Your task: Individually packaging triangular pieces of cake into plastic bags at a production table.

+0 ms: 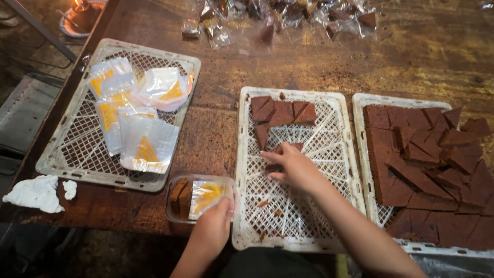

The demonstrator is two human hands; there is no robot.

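- Reaching into the middle white crate (343, 170), the right hand (290, 167) rests palm down on a brown triangular piece (293, 147); fingers are partly spread over it, and whether they have closed on it cannot be told.
- The left hand (216, 221) grips the near edge of a clear plastic tub (177, 181) at the bench (216, 134) front, thumb pressing a clear packet with an orange triangle (206, 196) against its rim.
- The tub already contains two brown slabs (180, 196), standing on edge.
- Further brown pieces (280, 112) lie at the far end of the middle crate; the right crate (360, 154) is packed with cut brown slabs (427, 164).
- The left crate (67, 154) holds a loose heap of empty packets (136, 110).
- Handling judgement: the brown pieces look light, firm but crumbly, as crumbs lie on the mesh; corners appear liable to break. Best taken by the flat faces or long edges, not the tips.
- The packets look thin, slippery and limp; a pinch at an edge appears to suit.
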